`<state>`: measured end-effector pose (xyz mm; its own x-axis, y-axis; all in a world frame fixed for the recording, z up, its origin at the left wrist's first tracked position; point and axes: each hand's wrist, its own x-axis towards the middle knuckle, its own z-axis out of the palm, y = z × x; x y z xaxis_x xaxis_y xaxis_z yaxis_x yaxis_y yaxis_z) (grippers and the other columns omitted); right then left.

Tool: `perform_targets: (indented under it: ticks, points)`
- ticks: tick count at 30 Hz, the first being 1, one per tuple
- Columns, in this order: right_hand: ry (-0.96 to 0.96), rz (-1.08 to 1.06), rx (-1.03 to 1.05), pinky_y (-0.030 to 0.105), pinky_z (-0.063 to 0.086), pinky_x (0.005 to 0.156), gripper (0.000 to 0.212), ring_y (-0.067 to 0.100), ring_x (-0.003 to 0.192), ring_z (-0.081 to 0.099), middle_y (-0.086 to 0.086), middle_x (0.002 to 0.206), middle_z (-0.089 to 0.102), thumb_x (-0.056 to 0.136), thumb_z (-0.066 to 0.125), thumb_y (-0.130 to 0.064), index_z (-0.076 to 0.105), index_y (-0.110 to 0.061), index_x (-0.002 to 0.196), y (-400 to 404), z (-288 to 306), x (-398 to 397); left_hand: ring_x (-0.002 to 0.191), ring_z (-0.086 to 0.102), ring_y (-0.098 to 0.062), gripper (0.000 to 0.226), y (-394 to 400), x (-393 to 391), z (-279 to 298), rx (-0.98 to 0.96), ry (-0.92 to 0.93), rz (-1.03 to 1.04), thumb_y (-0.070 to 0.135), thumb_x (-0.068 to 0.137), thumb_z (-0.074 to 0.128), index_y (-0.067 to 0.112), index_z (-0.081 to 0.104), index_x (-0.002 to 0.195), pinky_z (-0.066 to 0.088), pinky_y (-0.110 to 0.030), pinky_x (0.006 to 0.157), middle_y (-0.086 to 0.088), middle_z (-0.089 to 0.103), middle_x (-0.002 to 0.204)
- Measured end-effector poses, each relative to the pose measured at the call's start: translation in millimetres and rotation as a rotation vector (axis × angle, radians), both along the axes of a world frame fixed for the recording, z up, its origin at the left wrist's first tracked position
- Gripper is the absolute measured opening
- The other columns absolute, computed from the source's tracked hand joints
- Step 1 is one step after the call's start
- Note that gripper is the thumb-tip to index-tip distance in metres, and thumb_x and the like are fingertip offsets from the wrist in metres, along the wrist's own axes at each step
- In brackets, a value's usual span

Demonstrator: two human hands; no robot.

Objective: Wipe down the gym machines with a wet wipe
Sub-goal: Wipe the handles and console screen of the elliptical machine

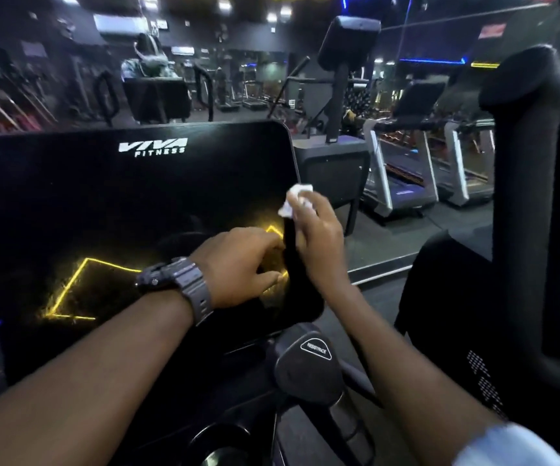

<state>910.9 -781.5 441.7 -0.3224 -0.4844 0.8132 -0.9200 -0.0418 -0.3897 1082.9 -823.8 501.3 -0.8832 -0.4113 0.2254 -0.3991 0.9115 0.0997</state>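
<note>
Fingers (297, 200) of the right hand (318, 245) pinch a crumpled white wet wipe (297, 199) and hold it against the right edge of a black console screen (130, 210) marked VIVA FITNESS. That hand wraps around the screen's edge from its right side. Just left of those fingers, the left hand (238, 267) rests on the glass, its fingers loosely curled with the tips touching the surface and holding nothing. A dark wristwatch (177, 284) sits on the left wrist. Yellow reflected lines glow on the screen around the left hand. Below both hands stands a knob labelled RESISTANCE (308, 368). Beyond the wipe, 2 treadmills (423, 163) stand side by side.
</note>
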Motion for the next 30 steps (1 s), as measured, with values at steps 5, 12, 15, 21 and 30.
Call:
perform_targets:
  ticks: [5, 12, 15, 21, 30]
  points:
    - [-0.085, 0.052, 0.031, 0.008, 0.027, 0.108, 0.054, 0.008, 0.130, 0.045, 0.001, 0.142, 0.050, 0.088, 0.053, 0.011, 0.054, -0.010, 0.137, 37.6, -40.1, 13.9, 0.117, 0.048, -0.011, 0.055, -4.3, 2.9, 7.3, -0.059, 0.142, 0.057, 0.046, 0.086, 0.063, 0.028, 0.048, 0.135, 0.049, -0.033, 0.093, 0.010, 0.052, 0.129]
    - [-0.023, 0.055, 0.048, 0.009, 0.036, 0.097, 0.049, 0.008, 0.118, 0.057, 0.005, 0.135, 0.056, 0.089, 0.054, 0.008, 0.053, -0.006, 0.136, 2.3, 6.1, 7.4, 0.127, 0.039, -0.013, 0.070, -3.2, -1.7, 11.5, -0.178, 0.269, 0.118, 0.048, 0.086, 0.061, 0.025, 0.035, 0.146, 0.041, -0.032, 0.104, 0.009, 0.041, 0.142]
    - [0.013, 0.037, 0.018, 0.028, 0.047, 0.093, 0.048, 0.024, 0.116, 0.059, 0.009, 0.142, 0.051, 0.093, 0.048, 0.004, 0.049, -0.009, 0.140, -44.0, 71.5, -8.9, 0.134, 0.034, -0.017, 0.075, -9.2, 5.2, 13.7, -0.200, 0.303, 0.210, 0.048, 0.085, 0.060, 0.021, 0.033, 0.149, 0.038, -0.034, 0.107, 0.005, 0.038, 0.148]
    - [0.051, 0.034, 0.038, 0.030, 0.043, 0.101, 0.054, 0.019, 0.123, 0.054, 0.009, 0.137, 0.055, 0.085, 0.055, 0.012, 0.054, -0.008, 0.136, 5.7, -3.8, -0.4, 0.136, 0.029, -0.016, 0.077, -2.4, 3.9, 16.0, -0.268, 0.310, 0.236, 0.054, 0.087, 0.053, 0.021, 0.027, 0.151, 0.035, -0.034, 0.108, 0.006, 0.034, 0.150]
    - [0.172, 0.081, 0.120, 0.036, 0.041, 0.108, 0.044, 0.021, 0.125, 0.053, 0.008, 0.133, 0.059, 0.090, 0.052, 0.001, 0.058, -0.011, 0.132, -86.8, 120.9, -25.6, 0.137, 0.026, -0.018, 0.075, -11.1, 17.5, 21.2, -0.221, 0.306, 0.385, 0.051, 0.089, 0.051, 0.020, 0.023, 0.151, 0.030, -0.036, 0.109, 0.004, 0.033, 0.149]
